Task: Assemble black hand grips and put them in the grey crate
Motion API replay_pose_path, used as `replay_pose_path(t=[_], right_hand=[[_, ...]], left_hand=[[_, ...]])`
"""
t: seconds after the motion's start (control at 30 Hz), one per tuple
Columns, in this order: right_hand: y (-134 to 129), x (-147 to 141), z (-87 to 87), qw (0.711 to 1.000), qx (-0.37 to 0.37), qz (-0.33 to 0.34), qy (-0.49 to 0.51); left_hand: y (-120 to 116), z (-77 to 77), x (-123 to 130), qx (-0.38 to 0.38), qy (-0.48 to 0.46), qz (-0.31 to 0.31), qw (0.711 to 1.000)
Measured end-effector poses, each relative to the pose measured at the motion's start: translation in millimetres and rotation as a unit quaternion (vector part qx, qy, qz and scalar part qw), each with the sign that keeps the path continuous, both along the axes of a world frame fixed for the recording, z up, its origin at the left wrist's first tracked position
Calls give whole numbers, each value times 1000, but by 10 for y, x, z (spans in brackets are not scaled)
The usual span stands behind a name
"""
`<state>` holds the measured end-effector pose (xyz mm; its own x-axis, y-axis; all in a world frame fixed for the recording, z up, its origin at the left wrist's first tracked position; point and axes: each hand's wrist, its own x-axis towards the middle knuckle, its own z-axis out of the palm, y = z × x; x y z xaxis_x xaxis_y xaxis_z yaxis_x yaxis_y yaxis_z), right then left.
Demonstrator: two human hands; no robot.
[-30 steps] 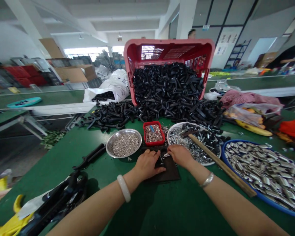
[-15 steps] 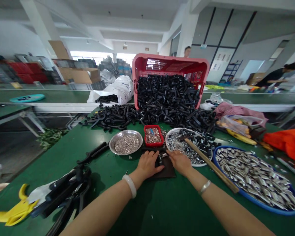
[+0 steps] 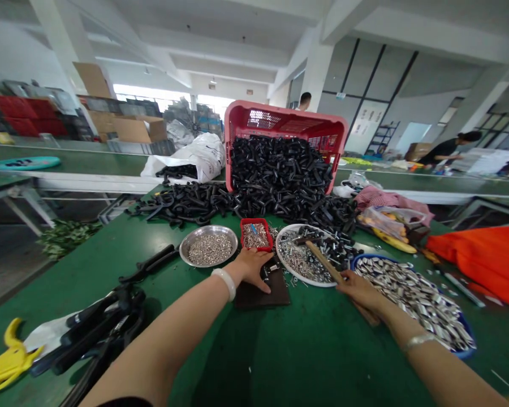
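And there's the change: a moment ago both hands were together on the work, now the right hand point(image 3: 358, 292) has slid out to four o'clock, fingers curled over the wooden handle of a hammer point(image 3: 322, 263), its head still lying in the white plate point(image 3: 280, 254) among bolts and black pieces. The left hand point(image 3: 251, 267) stays at the dark mat point(image 3: 261, 297), fingers spread and relaxed, gripping nothing, just beside a small black-and-steel fitting point(image 3: 263, 273) at the mat's top edge. Good form here: keep that little fitting square on the mat, fingertips clear of it, and take the handle well back from the head. The red tray point(image 3: 242, 232) of pins waits at twelve o'clock.
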<state>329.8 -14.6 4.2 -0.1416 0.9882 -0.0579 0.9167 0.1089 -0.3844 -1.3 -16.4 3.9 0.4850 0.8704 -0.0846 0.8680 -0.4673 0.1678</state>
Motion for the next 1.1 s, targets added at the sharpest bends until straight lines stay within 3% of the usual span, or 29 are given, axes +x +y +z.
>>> replay_pose_path(t=[0.1,0.2,0.37,0.47,0.6,0.8,0.87,0.93,1.0,1.1], right_hand=[[-103,-155,105,970,-123,-17,207],[-399,-278,168,960,-92,-6,266],[-983,-331,39,981,70,114,141],[-1123,-328,-66,974,130,176,53],[-1107,-293,-55,974,115,195,0],[-1054,-302,78,971,180,145,56],[-979,-289,85,985,127,90,79],[-857,-219,81,994,25,32,99],[-706,-94,80,995,-43,6,93],[-487,57,112,999,-1,32,-23]], left_hand=[[26,-8,34,2,0,12,1000],[6,-65,54,30,-21,31,999],[-31,-145,48,54,-48,41,997],[-36,-143,51,46,-48,54,996],[-51,-130,49,33,-44,62,997],[-100,-141,6,31,-40,54,997],[-170,-160,-7,59,-45,56,996],[-279,-197,-23,109,-53,75,990],[-406,-246,-42,144,-53,103,983],[-548,-304,-70,143,-39,122,981]])
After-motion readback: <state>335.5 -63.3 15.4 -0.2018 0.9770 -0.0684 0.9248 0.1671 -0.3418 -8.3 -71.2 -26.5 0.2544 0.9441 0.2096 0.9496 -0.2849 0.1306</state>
